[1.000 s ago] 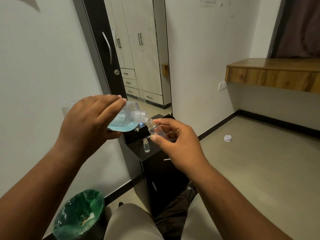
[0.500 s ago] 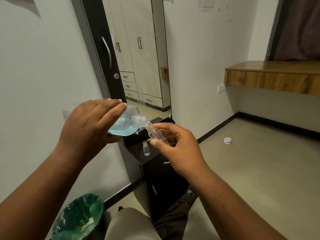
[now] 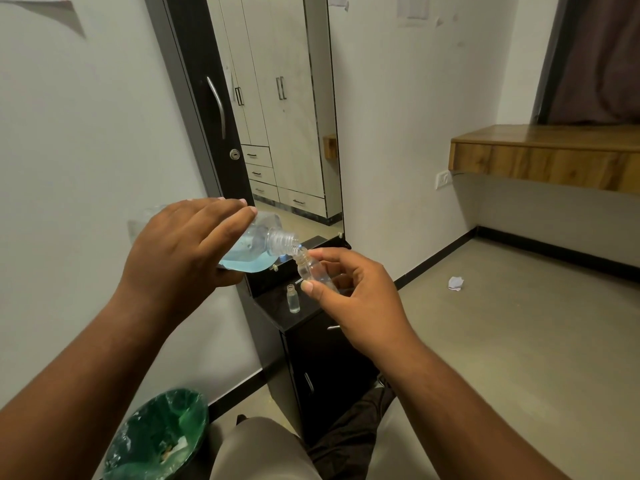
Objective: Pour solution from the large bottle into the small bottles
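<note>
My left hand grips the large clear bottle, which holds blue solution and lies tipped toward the right with its cap off. Its threaded mouth touches the neck of a small clear bottle, tilted and pinched between the thumb and fingers of my right hand. A second small bottle stands upright and uncapped on the black cabinet top, just below both hands.
A tall mirror with a black door panel rises behind the cabinet. A green-lined waste bin sits at lower left beside my knee. A crumpled paper lies on the floor; a wooden shelf juts from the right wall.
The view has shifted slightly, so hands and bottles sit lower in frame. The large bottle's mouth has stayed against the small bottle's neck.
</note>
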